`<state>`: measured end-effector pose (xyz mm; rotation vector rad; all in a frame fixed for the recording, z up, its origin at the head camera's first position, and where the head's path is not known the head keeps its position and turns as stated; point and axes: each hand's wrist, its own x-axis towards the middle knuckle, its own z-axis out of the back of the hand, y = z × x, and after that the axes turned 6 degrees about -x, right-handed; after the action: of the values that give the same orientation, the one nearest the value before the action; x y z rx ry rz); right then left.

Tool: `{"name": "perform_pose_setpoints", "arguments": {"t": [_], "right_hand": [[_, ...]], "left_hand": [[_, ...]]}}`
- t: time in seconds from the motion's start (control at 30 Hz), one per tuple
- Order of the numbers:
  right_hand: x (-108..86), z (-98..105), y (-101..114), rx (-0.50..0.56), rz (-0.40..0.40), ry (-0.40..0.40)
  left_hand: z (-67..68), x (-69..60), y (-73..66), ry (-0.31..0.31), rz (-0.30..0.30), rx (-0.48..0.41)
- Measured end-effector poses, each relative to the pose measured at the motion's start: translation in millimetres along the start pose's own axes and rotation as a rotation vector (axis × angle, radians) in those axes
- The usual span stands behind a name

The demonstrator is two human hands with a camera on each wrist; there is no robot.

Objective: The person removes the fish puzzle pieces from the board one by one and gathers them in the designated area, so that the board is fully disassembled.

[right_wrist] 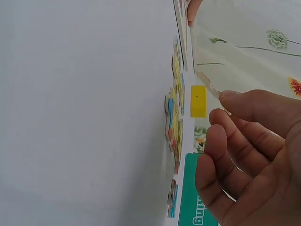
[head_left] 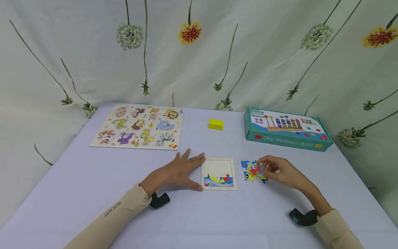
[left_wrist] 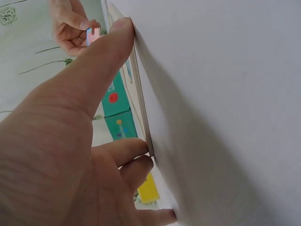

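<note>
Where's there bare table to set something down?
Widest: the near table, in front of the puzzle tray, between left sleeve and right sleeve. Smaller: between yellow block and animal board, or green box. Crowded: beside the tray, left hand one side, loose pieces and right hand the other.

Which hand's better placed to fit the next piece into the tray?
Probably the right hand: it pinches a piece near the loose pieces, while the left hand touches the puzzle tray.

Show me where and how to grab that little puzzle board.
Likely squeeze the little puzzle board across its left and right rims, coming in low from both sides: it lies flat and thin, and the fitted pieces needn't be touched.
</note>
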<state>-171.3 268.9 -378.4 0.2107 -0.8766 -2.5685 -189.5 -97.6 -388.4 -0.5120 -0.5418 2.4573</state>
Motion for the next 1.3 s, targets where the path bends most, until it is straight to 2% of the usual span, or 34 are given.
{"name": "perform_pose_setpoints", "arguments": {"t": [0.4,0.57,0.8,0.97,1.3], "right_hand": [[-12.0,9,-12,0.018,-0.026,-0.033],[-15.5,11,-16,0.062,-0.054,-0.014],[-22.5,16,-22,0.070,-0.098,0.016],[-27.7,20,-28,0.081,-0.102,0.031],[-35.5,26,-39,0.083,-0.159,0.048]], "left_hand": [[-1.0,0.6,-1.0,-0.008,0.021,-0.015],[-1.5,0.7,-0.5,-0.010,0.022,-0.016],[-1.3,0.5,0.0,-0.006,0.005,-0.018],[-1.1,0.2,-1.0,-0.004,0.018,-0.017],[-0.6,0.3,-2.1,-0.002,0.029,-0.007]]}}
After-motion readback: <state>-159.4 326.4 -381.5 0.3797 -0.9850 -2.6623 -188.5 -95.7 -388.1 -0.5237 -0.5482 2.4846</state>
